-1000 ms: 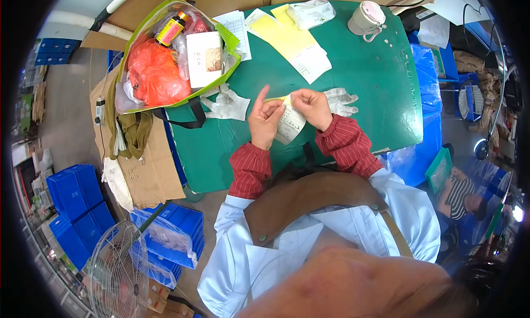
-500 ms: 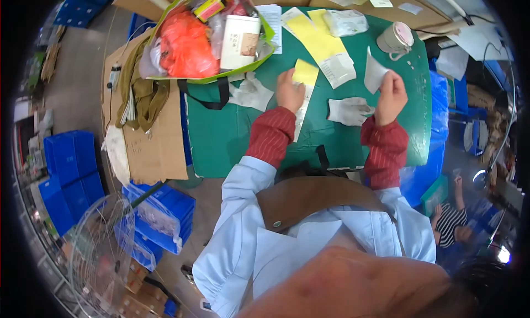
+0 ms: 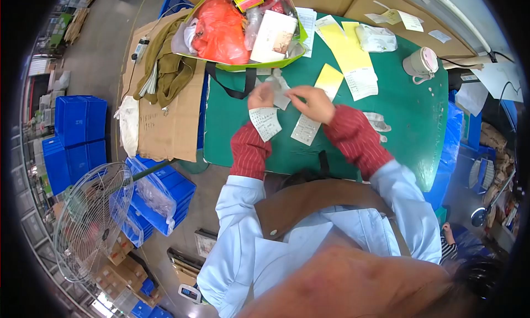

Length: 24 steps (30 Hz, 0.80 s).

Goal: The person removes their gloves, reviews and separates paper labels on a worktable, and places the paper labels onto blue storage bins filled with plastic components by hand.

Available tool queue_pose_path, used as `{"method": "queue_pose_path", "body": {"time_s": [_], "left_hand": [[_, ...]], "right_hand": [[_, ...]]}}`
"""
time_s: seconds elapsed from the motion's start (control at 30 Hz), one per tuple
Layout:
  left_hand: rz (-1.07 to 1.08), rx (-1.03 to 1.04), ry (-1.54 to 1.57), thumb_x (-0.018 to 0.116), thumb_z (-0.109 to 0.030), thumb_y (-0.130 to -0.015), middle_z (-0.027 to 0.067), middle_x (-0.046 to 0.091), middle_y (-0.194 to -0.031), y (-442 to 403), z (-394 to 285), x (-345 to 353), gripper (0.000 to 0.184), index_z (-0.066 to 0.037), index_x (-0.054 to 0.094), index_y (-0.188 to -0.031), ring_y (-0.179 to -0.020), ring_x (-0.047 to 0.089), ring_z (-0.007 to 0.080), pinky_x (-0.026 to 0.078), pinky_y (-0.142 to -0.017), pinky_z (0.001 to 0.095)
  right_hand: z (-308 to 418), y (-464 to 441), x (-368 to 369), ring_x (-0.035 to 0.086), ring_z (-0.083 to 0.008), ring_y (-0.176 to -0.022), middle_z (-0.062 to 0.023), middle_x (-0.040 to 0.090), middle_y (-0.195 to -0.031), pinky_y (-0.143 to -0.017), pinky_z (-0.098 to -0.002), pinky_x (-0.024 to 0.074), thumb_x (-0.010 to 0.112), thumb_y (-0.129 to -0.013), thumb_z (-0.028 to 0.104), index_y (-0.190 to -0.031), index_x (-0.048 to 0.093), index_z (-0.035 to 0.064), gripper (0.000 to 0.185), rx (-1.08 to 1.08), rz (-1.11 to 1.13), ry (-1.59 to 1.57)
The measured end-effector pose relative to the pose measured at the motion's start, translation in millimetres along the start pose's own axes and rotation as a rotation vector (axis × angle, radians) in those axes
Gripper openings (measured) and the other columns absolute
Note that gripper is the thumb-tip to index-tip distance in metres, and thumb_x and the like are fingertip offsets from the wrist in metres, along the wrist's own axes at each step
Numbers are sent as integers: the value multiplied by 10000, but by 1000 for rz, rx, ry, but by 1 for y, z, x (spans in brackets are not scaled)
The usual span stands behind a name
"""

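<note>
My left hand (image 3: 259, 96) is closed on a small printed paper slip (image 3: 266, 124), which hangs below the fingers over the red cuff. Close beside it, my right hand (image 3: 314, 104) has its thumb and forefinger drawn together toward the left hand; whether anything is between them I cannot make out. Under the right hand lies a long slip, its yellow end (image 3: 329, 79) above and its printed white end (image 3: 305, 129) below. A white glove (image 3: 280, 92) lies behind the hands. Another glove (image 3: 379, 123) is partly hidden by my right sleeve.
A green-edged bag (image 3: 221, 34) with a red plastic bag and a white box stands at the back left. Yellow and white papers (image 3: 353, 53), a wrapped packet (image 3: 376, 38) and a lidded mug (image 3: 420, 63) are on the green table (image 3: 403, 97). A fan (image 3: 91, 224) stands left.
My right hand has moved left, from beside the mug to my left hand. The left hand has left the yellow-ended slip and now holds a white slip. The view has shifted.
</note>
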State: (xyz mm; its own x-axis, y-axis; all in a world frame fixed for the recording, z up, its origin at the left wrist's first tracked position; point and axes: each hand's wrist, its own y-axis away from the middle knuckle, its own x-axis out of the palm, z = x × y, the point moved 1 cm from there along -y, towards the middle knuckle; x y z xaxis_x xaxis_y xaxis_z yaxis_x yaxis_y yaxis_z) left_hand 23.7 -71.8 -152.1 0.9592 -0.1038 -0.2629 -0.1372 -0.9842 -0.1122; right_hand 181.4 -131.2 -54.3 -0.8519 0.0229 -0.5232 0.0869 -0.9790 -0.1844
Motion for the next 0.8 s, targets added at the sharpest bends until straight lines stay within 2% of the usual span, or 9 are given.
{"method": "queue_pose_path", "body": {"time_s": [0.07,0.1,0.2,0.27,0.33,0.47,0.67,0.73,0.8], "left_hand": [[51,259,-461,578,-136,-703,142,586,-811,-25,-32,-27,248,-14,567,-918,-662,562,259,450,-636,323],[101,233,-556,579,-198,-678,190,562,-810,-34,-33,-32,286,-28,569,-907,-674,531,337,431,-624,379],[325,54,-852,573,-216,-672,201,554,-823,-62,-58,-45,282,-38,570,-891,-752,528,335,420,-642,391],[324,212,-788,553,-213,-669,212,544,-843,-77,-41,-53,277,-34,568,-880,-815,512,341,412,-679,403],[120,403,-591,534,-203,-673,194,551,-861,-80,-65,-55,281,-34,570,-895,-823,520,336,414,-708,406],[122,353,-480,525,-188,-684,165,546,-949,-92,-63,-59,315,-55,557,-967,-888,510,321,403,-769,389],[92,402,-382,569,-166,-677,148,546,-970,-110,-74,-65,363,-91,536,-1031,-931,496,297,387,-807,374],[98,377,-366,570,-162,-682,149,549,-963,-112,-70,-65,348,-91,544,-1022,-923,500,299,386,-809,372],[146,316,-372,565,-163,-688,151,549,-964,-120,-65,-62,341,-89,545,-1021,-923,499,302,385,-811,370]], "right_hand": [[-33,-34,35,567,-303,-728,-141,594,-783,-661,-365,447,509,-721,136,-856,611,96,174,-64,43,194],[-44,-47,50,566,-301,-741,-136,594,-801,-668,-367,446,501,-721,139,-855,611,98,178,-21,120,280],[-63,-94,89,563,-294,-786,-132,594,-850,-695,-371,441,481,-723,160,-857,608,99,196,12,253,404],[-58,-117,98,559,-286,-822,-144,589,-873,-717,-368,435,474,-722,191,-858,604,96,211,42,295,420],[-53,-131,110,559,-285,-829,-159,585,-879,-719,-368,434,474,-721,219,-858,601,97,223,43,301,479],[-49,-139,116,578,-321,-744,-154,602,-805,-645,-386,455,581,-624,348,-872,589,90,357,-10,214,306],[-92,-140,133,580,-321,-707,-152,595,-776,-620,-391,457,621,-586,293,-983,528,98,452,-3,121,465],[-90,-140,135,578,-317,-675,-146,589,-757,-600,-388,458,619,-588,256,-1031,492,97,487,-14,248,634],[-62,-143,110,575,-310,-625,-136,581,-728,-570,-380,460,601,-604,201,-1088,441,93,521,-52,535,937]]}}
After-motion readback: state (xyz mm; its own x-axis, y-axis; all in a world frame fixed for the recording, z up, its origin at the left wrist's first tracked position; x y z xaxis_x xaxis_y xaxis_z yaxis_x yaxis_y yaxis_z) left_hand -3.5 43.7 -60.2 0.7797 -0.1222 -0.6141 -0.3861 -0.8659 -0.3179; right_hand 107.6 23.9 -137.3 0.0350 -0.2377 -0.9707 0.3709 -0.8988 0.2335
